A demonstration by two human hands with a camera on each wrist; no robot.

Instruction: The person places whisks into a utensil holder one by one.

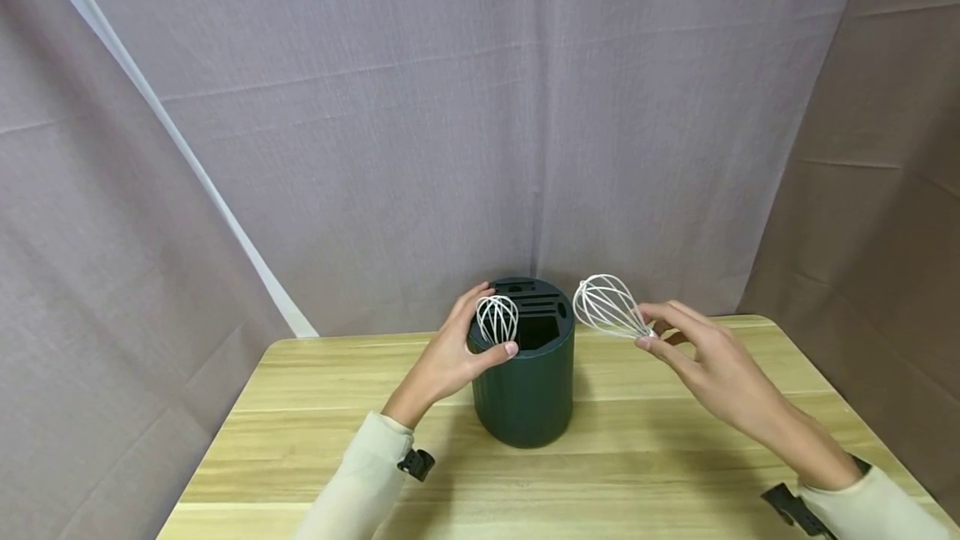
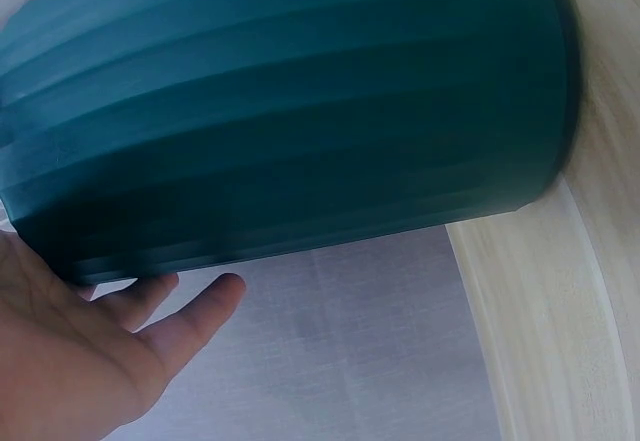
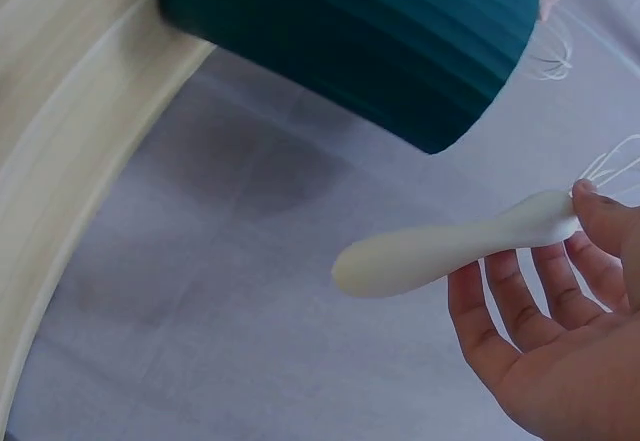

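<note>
A dark green ribbed utensil holder [image 1: 522,398] stands upright on the table, slots and a wider opening in its top. My left hand [image 1: 457,352] holds its left side at the rim, thumb at the front and fingers farther back. A white wire whisk head [image 1: 497,319] sticks up from the holder beside that thumb, its handle hidden inside. To the right of the holder, my right hand [image 1: 712,357] pinches a second whisk [image 3: 450,251] where wires meet the pale handle. This whisk is in the air, wire end tilted up toward the holder and handle pointing down.
The light wooden table [image 1: 300,440] ends just behind the holder. A grey curtain [image 1: 375,148] hangs along the back, with a brownish fabric side [image 1: 862,273] at the right. Dark straps [image 1: 416,463] sit at both wrists.
</note>
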